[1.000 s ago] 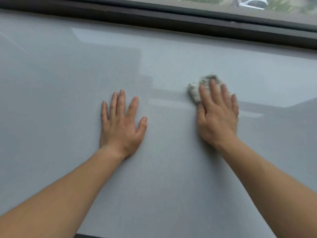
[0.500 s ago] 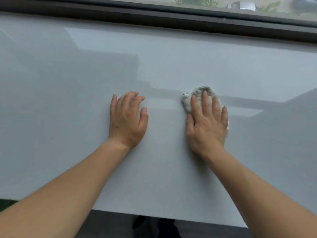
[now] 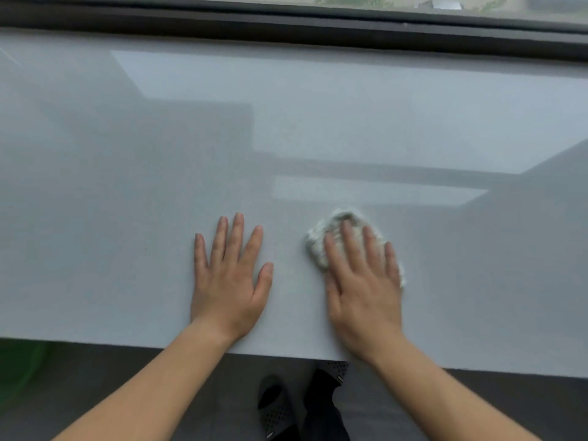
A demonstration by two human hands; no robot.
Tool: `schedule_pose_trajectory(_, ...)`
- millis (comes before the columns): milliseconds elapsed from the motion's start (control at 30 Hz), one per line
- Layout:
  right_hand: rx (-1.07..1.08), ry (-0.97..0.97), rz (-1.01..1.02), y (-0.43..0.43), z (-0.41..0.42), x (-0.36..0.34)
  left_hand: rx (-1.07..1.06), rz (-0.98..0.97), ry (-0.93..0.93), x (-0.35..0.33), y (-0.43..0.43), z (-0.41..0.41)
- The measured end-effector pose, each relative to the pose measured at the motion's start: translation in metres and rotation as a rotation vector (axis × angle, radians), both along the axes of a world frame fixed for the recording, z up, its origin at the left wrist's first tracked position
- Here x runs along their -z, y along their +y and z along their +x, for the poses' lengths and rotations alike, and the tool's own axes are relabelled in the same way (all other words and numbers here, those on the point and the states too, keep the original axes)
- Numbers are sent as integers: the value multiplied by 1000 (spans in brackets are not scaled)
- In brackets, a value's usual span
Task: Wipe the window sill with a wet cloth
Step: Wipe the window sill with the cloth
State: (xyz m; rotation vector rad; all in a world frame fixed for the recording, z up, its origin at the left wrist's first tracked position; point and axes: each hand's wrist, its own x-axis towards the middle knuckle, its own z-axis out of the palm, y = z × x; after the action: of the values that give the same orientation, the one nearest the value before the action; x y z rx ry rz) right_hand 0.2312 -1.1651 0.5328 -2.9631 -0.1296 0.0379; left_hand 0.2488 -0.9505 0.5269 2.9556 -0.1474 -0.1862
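The wide pale grey window sill (image 3: 127,186) fills most of the view. My right hand (image 3: 362,288) lies flat on a small off-white cloth (image 3: 321,240), pressing it onto the sill near the front edge; the cloth shows beyond my fingertips and at the hand's right side. My left hand (image 3: 229,278) rests flat on the bare sill beside it, fingers spread, holding nothing.
A dark window frame (image 3: 286,27) runs along the far edge of the sill. The sill's front edge (image 3: 95,340) crosses the lower view. Below it are a dark floor, black perforated slippers (image 3: 276,405) and a green object (image 3: 22,374) at the left.
Both hands have come back toward the front edge of the sill, my right hand dragging the cloth with it. My left fingers curled briefly, then spread flat again.
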Motion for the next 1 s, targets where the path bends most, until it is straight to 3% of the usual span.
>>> schedule_pose_trajectory(133,-211,9,1,-17,-24,2,-4,1,1,1,1,1)
schedule_pose_trajectory(333,205,25,9,-25,-11,-1,-21,-29,9,-1,0,1)
schedule_pose_trajectory(467,-95,1,4,11,-75,0,-26,-43,-21,2,-1,1)
schedule_pose_trajectory(567,-291,-5,-42,-17,-88,4,5,-116,-57,1,-4,-5)
schedule_pose_trajectory(633,-141,-9,-44,-43,-71,6,75,-168,-113,-2,-12,-9)
schedule_pose_trajectory(700,154,6,13,-53,-58,3,115,-216,-146,-3,-29,-11)
schedule_pose_trajectory(767,229,-1,5,-42,-67,1,98,-267,-144,-4,-51,-8)
schedule_pose_trajectory(900,-191,25,-9,-55,-95,0,13,-285,-101,-4,-96,21)
schedule_pose_trajectory(1000,-205,26,-46,-108,-68,3,-105,-188,-38,-2,-109,36)
